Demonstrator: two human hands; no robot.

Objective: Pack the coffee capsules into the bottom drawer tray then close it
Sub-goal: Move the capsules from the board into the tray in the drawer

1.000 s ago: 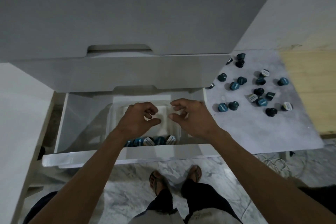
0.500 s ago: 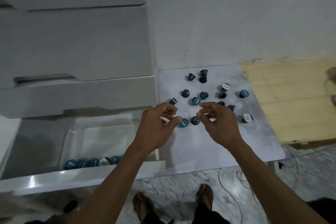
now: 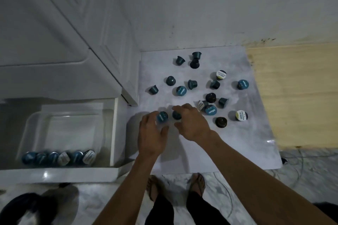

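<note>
Two sandalled feet (image 3: 175, 186) are standing on the marble floor (image 3: 113, 204), nearest of all, just short of the counter (image 3: 237, 144) edge. Left of the counter, the bottom drawer (image 3: 60, 171) is standing pulled out, and the clear tray (image 3: 34, 124) is sitting inside it. Six capsules in a row (image 3: 58, 157) are lying along the tray's near wall, leaning side by side, most of them blue and two with pale lids.

Both forearms are reaching over the counter's near-left part. The left hand (image 3: 152, 134) is curling round a blue capsule (image 3: 162, 117) with a printed lid, fingers on its left side and thumb nearer, so it is gripping it. Just right of it, the right hand (image 3: 192, 124) is bending its fingers over a dark teal capsule (image 3: 176, 115), fingertips above it and thumb below; whether either capsule is lifted off the counter I cannot tell.

Farther across the counter, the loose capsules (image 3: 210, 86) are lying scattered, some upright, some tipped on their sides, some lid up. A black one (image 3: 221, 122) is sitting just right of the right hand, and a white-lidded one (image 3: 241, 115) beyond that toward the counter's right edge. A wooden board (image 3: 292, 93) is lying right of the counter. At the far side, two teal capsules (image 3: 195, 59) are touching each other close to the wall (image 3: 201, 5), and closed white drawer fronts (image 3: 45, 38) are rising left of the counter.
</note>
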